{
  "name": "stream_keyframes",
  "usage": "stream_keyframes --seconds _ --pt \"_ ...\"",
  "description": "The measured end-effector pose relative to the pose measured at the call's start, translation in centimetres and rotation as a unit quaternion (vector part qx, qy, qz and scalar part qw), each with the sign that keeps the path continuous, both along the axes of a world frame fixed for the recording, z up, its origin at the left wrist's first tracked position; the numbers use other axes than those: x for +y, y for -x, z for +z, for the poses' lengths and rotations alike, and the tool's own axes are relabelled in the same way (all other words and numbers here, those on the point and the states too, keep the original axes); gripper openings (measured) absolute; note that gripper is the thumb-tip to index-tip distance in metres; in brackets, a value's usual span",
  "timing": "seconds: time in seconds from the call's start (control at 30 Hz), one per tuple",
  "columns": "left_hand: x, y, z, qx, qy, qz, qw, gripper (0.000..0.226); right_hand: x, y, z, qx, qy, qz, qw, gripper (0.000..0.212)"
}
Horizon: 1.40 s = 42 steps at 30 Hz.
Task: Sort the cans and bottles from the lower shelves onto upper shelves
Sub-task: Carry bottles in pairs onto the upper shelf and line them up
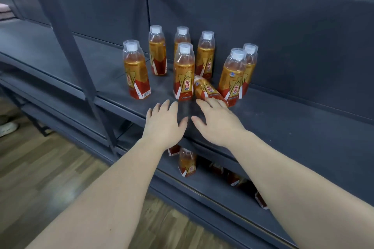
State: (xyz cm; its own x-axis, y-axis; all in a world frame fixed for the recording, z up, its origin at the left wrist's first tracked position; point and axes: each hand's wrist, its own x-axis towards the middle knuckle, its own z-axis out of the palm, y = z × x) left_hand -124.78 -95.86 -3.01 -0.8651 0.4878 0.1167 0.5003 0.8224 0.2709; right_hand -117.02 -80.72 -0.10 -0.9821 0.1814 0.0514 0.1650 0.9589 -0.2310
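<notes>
The fingers (pixel 166 107) of the left hand (pixel 165 125) were straight and slightly spread, holding nothing, palm down just above the matte dark-grey board of the upper shelf (pixel 283 125). The fingers (pixel 205 105) of the right hand (pixel 218 125) were also stretched out and loose, their tips at the lower end of a toppled bottle (pixel 209 90). They did not curl round it, and motion blur made it hard to tell whether they truly touched it. That bottle lay on a slant, its narrower end pointing back and left, close between two of the upright bottles (pixel 184 70). Seven of these stood in a loose cluster on the upper shelf, all alike: clear faceted plastic with tapering shoulders, a white screw cap under a transparent domed overcap, amber liquid, and a glossy gold-and-red sleeve with printed characters. The leftmost showed a barcode. On the lower shelf (pixel 212 190), partly hidden under the upper board and the forearms, stood another bottle (pixel 187 162) of the same kind, with red-and-white bits of further ones beside it in shadow. The shelving was painted metal, with flat back panels and a slanted post (pixel 66 32) crossing at the left. Below lay a floor (pixel 40 168) of wood-grained planks in brown and grey, and a pale shoe (pixel 8 127) showed at the left edge.
</notes>
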Motion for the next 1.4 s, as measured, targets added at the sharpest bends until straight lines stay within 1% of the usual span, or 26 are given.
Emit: stream_keyframes --seconds 0.2,0.37,0.5,0.7,0.87,1.0,1.17,1.23,1.4 --pt "1.1 2.0 -0.2 -0.005 -0.017 -0.044 0.999 0.067 1.0 0.9 -0.1 0.004 -0.017 -0.058 0.998 0.062" --pt "2.6 3.9 -0.6 -0.016 -0.033 -0.040 0.999 0.070 2.3 2.4 -0.5 0.007 -0.019 -0.077 0.997 0.060" --pt "3.6 5.3 -0.5 -0.035 -0.096 -0.008 0.995 0.071 3.3 4.3 -0.6 0.013 -0.025 -0.082 0.996 0.060" --pt "4.7 7.1 0.0 -0.052 -0.140 0.036 0.988 0.080 3.9 6.5 -1.2 0.027 -0.048 -0.080 0.995 0.056" --pt "5.6 8.4 0.0 -0.073 -0.187 0.041 0.979 0.083 3.6 7.7 -1.1 0.021 -0.064 -0.083 0.994 0.055" --pt "6.5 9.9 0.5 -0.097 -0.234 0.042 0.966 0.094 3.4 8.8 -0.8 0.007 -0.066 -0.098 0.993 0.056" --pt "7.2 11.7 0.8 -0.126 -0.301 0.025 0.945 0.101 2.9 10.0 -0.6 -0.026 -0.093 -0.118 0.988 0.057" --pt "7.3 12.2 0.7 -0.140 -0.309 0.017 0.940 0.099 2.6 10.4 -0.6 -0.040 -0.102 -0.126 0.986 0.056" --pt "7.2 13.2 0.4 -0.136 -0.323 -0.003 0.937 0.086 1.8 11.3 -0.5 -0.064 -0.126 -0.150 0.979 0.058"
